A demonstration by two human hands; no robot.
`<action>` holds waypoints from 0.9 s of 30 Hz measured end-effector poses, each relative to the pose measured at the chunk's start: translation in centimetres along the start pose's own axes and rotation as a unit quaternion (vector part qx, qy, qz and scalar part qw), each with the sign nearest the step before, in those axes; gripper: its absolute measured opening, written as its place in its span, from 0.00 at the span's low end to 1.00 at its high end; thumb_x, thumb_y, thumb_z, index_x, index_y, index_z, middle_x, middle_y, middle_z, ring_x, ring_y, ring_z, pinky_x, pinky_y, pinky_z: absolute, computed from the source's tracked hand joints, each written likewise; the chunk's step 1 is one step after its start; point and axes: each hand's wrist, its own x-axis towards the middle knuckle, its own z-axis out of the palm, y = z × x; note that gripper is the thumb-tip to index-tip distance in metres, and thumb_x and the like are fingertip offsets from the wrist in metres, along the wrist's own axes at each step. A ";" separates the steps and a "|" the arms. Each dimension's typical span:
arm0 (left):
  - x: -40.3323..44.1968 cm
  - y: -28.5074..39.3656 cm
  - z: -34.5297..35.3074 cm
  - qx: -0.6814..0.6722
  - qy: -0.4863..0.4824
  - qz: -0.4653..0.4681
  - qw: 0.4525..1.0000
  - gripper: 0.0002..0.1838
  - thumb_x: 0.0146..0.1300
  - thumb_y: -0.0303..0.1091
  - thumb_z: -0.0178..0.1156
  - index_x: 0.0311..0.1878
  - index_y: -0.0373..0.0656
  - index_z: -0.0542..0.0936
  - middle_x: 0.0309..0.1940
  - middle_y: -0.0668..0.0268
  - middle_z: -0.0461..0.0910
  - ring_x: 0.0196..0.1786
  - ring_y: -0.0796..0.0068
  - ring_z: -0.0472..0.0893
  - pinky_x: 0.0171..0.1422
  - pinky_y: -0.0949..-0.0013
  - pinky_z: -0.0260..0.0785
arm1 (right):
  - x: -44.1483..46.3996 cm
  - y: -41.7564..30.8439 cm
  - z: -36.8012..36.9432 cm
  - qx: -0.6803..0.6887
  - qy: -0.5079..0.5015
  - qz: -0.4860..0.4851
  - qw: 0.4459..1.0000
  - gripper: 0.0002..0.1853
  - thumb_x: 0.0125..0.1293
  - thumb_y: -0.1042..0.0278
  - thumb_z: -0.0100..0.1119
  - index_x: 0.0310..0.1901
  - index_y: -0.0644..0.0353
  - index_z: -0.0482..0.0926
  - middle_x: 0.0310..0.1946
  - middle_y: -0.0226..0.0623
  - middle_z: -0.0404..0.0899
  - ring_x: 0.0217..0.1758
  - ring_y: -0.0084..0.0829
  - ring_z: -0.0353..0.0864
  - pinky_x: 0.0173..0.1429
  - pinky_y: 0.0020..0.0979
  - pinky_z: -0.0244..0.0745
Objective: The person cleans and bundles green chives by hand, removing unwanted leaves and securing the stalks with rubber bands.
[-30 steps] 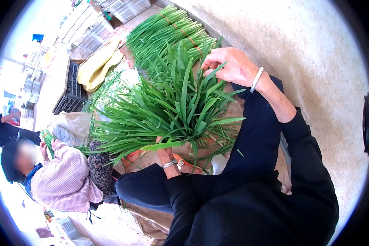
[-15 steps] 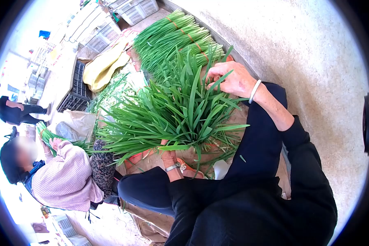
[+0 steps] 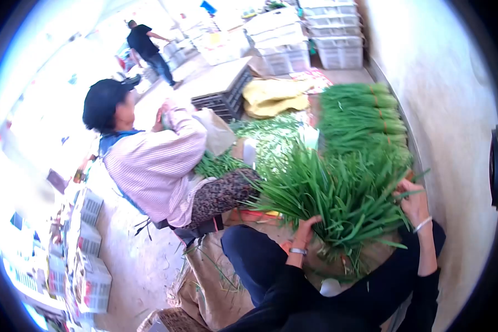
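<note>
A large loose bunch of garlic chives (image 3: 337,193) spreads in front of my knees, its leaves fanned up and left and its pale stem ends low. My left hand (image 3: 304,229) is at the bunch's lower left side, thumb laid over the leaves and the other fingers partly hidden, apparently gripping it. At the right edge of the leaves, my right hand (image 3: 414,203) has its fingers curled together around a few leaf blades. Beyond lie tied bundles of chives (image 3: 362,113) with orange bands, stacked in a row.
A co-worker in a pink checked top (image 3: 155,160) sits at my left. Behind are a black crate (image 3: 224,99), a yellow sack (image 3: 276,99) and stacked white crates (image 3: 337,50). A wall (image 3: 442,110) runs along the right. Another person (image 3: 149,50) stands farther off.
My view has swung left and up, shifting the scene right and down. My right hand remains at the bunch's right edge, and more of my left hand shows beside the leaves.
</note>
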 end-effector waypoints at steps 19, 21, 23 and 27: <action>0.0 -0.7 -1.5 -0.009 -0.004 -0.034 0.999 0.15 0.52 0.28 0.60 0.45 0.38 0.79 0.40 0.68 0.80 0.44 0.72 0.77 0.52 0.68 0.68 | -1.5 3.6 6.5 0.258 0.196 0.000 0.946 0.16 0.60 0.80 0.53 0.50 0.61 0.69 0.32 0.29 0.74 0.34 0.22 0.74 0.36 0.24 0.69; 0.3 -1.7 -2.8 0.039 0.021 -0.012 0.999 0.12 0.54 0.30 0.58 0.42 0.38 0.80 0.40 0.67 0.80 0.44 0.73 0.77 0.52 0.67 0.68 | -1.3 4.1 7.4 0.392 0.231 0.014 0.890 0.19 0.61 0.78 0.55 0.54 0.63 0.68 0.39 0.31 0.74 0.40 0.23 0.74 0.44 0.24 0.70; 0.8 -3.3 -5.2 0.169 0.019 0.052 0.984 0.11 0.55 0.32 0.57 0.41 0.38 0.80 0.40 0.67 0.80 0.44 0.73 0.77 0.52 0.67 0.68 | -0.9 3.1 8.5 0.473 0.275 0.079 0.833 0.23 0.60 0.75 0.57 0.58 0.62 0.66 0.47 0.35 0.73 0.49 0.25 0.74 0.54 0.26 0.69; 1.1 -1.6 -4.8 -0.105 -0.026 -0.028 0.994 0.07 0.54 0.26 0.58 0.37 0.38 0.79 0.35 0.65 0.78 0.42 0.73 0.76 0.49 0.68 0.68 | -1.3 -0.3 6.8 0.427 0.254 0.053 0.866 0.19 0.59 0.74 0.57 0.53 0.60 0.68 0.37 0.30 0.73 0.41 0.22 0.74 0.48 0.24 0.69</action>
